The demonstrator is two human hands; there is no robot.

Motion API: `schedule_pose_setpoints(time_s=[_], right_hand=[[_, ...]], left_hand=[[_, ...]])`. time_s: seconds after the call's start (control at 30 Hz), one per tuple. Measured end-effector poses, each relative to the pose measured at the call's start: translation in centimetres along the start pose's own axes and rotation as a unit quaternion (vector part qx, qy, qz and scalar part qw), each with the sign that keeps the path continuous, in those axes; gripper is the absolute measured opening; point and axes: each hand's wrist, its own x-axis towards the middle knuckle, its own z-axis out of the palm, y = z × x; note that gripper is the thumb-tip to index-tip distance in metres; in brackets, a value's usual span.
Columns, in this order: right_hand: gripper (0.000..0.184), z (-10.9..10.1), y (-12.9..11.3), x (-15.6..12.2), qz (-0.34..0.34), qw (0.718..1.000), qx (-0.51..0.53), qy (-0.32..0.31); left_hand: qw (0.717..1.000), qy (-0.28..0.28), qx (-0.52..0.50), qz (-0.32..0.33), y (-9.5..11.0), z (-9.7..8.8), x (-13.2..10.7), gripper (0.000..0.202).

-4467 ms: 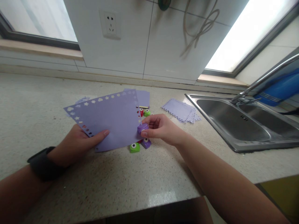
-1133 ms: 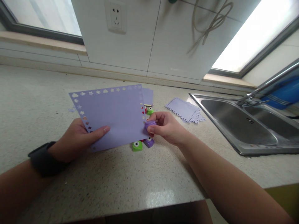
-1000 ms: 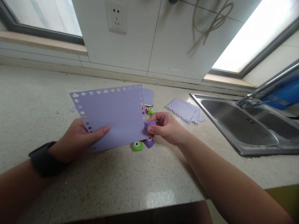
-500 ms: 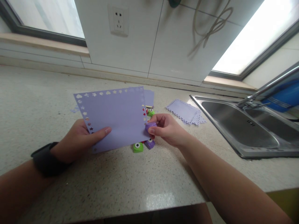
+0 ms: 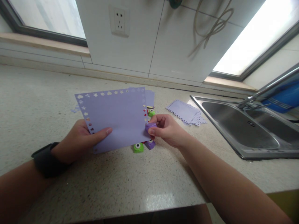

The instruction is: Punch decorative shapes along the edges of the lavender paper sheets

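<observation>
My left hand (image 5: 79, 140) grips a lilac paper sheet (image 5: 116, 118) by its lower left edge, thumb on top, holding it tilted above the counter. Small star, heart and cloud cut-outs run along the sheet's top, left and right edges. My right hand (image 5: 166, 129) pinches a small purple punch (image 5: 150, 127) against the sheet's right edge, near the lower corner. Under the sheet, a green punch (image 5: 138, 147) and another purple punch (image 5: 150, 144) lie on the speckled countertop (image 5: 121, 183).
More lilac sheets (image 5: 149, 97) and a green punch (image 5: 151, 112) lie behind the held sheet. A stack of punched lilac sheets (image 5: 185, 111) rests beside a steel sink (image 5: 243, 127) with a tap at the right. A wall socket (image 5: 119, 21) and a hanging cord are on the tiled wall.
The punch has moved down the sheet's right edge, where more cut-outs now show. Both hands keep their grips; the view has shifted slightly.
</observation>
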Motion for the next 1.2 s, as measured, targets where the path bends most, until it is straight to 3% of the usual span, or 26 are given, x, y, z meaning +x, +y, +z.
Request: schedule_pose_setpoints(time_s=[0.67, 1.2], right_hand=[[0.030, 0.54, 0.24, 0.02, 0.017, 1.000, -0.021, 0.004], [0.026, 0.60, 0.51, 0.03, 0.016, 1.000, -0.009, -0.005]], left_hand=[[1.000, -0.008, 0.004, 0.004, 0.06, 0.04, -0.06, 0.020], [1.000, 0.003, -0.003, -0.003, 0.27, 0.18, -0.15, 0.024]])
